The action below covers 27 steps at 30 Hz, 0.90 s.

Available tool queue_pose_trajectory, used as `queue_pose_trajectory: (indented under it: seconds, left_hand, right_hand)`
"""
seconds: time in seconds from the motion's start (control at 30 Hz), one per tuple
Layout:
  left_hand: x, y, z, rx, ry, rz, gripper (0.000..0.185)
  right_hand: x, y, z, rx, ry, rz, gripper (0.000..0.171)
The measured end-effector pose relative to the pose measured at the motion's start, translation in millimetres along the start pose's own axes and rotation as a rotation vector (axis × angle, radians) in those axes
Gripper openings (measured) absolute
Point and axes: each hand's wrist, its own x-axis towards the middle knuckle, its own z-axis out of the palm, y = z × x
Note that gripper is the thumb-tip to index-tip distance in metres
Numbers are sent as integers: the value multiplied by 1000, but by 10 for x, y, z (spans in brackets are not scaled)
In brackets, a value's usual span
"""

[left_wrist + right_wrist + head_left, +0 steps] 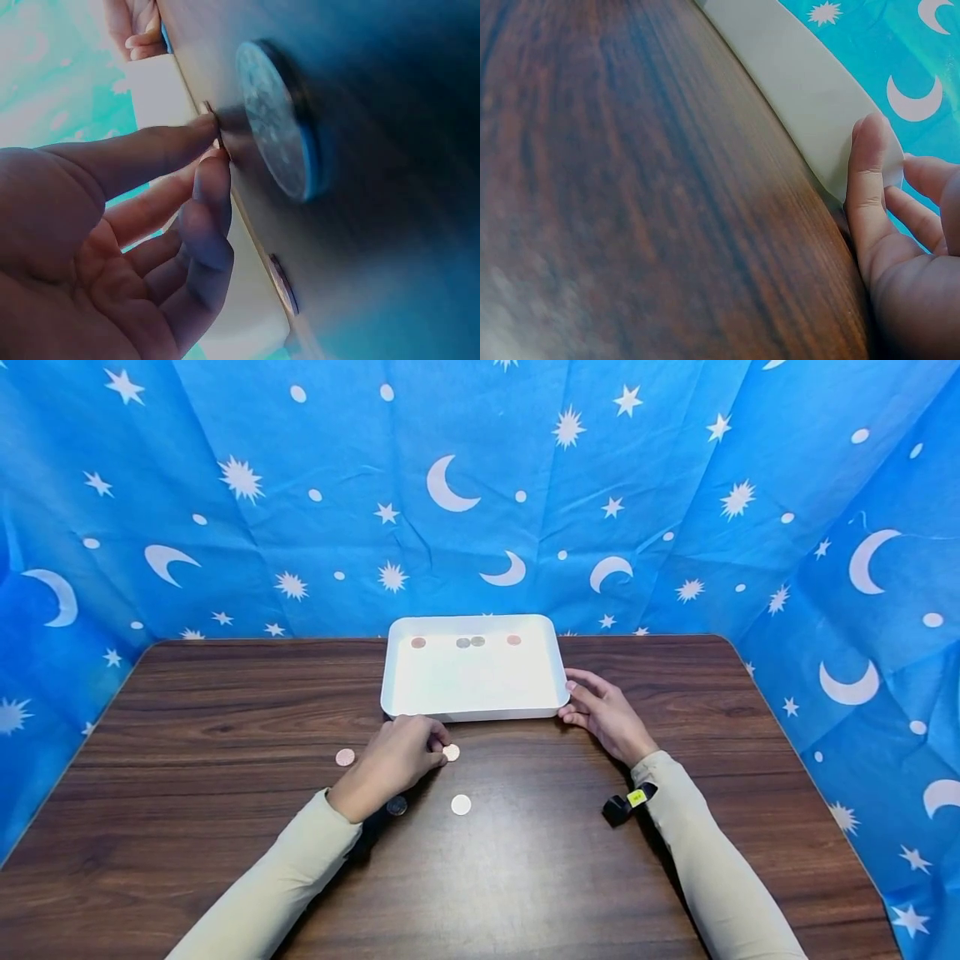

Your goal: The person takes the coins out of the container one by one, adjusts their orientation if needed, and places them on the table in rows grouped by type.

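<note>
A white tray [472, 689] stands at the table's far middle, with several coins lined up along its back wall [462, 642]. My left hand [439, 750] lies just in front of the tray. Its thumb and forefinger pinch a pale coin [452, 752] that lies on the wood. The left wrist view shows those fingertips [208, 129] meeting on the coin's edge [213, 112]. My right hand [572, 702] grips the tray's near right corner, thumb [870, 157] against the wall of the tray [802, 82].
More coins lie on the brown table [225, 710]: a pink one [345, 757] left of my left hand, a pale one [461, 804] nearer me, a dark one [397, 806] by my left wrist. Blue star-patterned cloth [300, 485] surrounds the table.
</note>
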Motion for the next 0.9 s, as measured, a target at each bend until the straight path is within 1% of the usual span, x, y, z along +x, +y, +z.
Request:
queue_pose_trajectory:
  seconds: [0.1, 0.23, 0.4, 0.57, 0.73, 0.9]
  left_hand:
    - [19, 4, 14, 0, 11, 27, 10]
    - [44, 10, 24, -21, 20, 22, 9]
    - [75, -5, 22, -74, 10, -27, 7]
    - [86, -41, 13, -117, -12, -78, 9]
    - [76, -73, 7, -130, -26, -120, 10]
    - [73, -63, 8, -127, -31, -146, 10]
  right_hand:
    - [-4, 3, -2, 0, -1, 1, 47]
    - [-9, 0, -3, 0, 2, 2, 47]
    - [5, -9, 2, 8, 0, 3, 47]
    - [12, -10, 10, 7, 6, 8, 47]
    - [10, -11, 20, 4, 6, 12, 47]
    - [-3, -4, 14, 1, 16, 13, 47]
